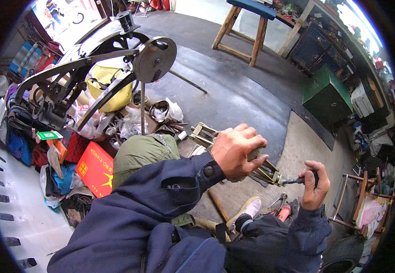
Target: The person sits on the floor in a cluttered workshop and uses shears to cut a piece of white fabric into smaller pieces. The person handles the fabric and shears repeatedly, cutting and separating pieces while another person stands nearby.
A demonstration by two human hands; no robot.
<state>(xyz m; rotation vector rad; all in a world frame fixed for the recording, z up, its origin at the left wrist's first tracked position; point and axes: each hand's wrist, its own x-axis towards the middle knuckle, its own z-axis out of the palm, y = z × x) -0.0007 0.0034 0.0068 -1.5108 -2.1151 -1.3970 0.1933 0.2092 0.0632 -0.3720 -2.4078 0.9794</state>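
Note:
A long brass-coloured metal frame (266,172) of thin parallel bars slants across the middle, over the floor. My left hand (240,152) is wrapped round its middle, palm down; something rough and grey-brown shows under the fingers, its kind unclear. At the frame's right end sticks out a thin dark rod (292,181). My right hand (314,184) has its bent fingers closed on the outer end of that rod. Below the frame, one of my feet wears a light shoe (252,207). Olive-green cloth (138,154) lies to the left of my left hand.
A black hand-wheel sewing machine (155,60) stands at the left, beside a yellow container (111,88), bags and a red box (93,170). Tools, including a red power tool (286,212), lie near my foot. A blue-topped stool (247,27), green box (328,96) and wooden chair (363,195) stand farther off.

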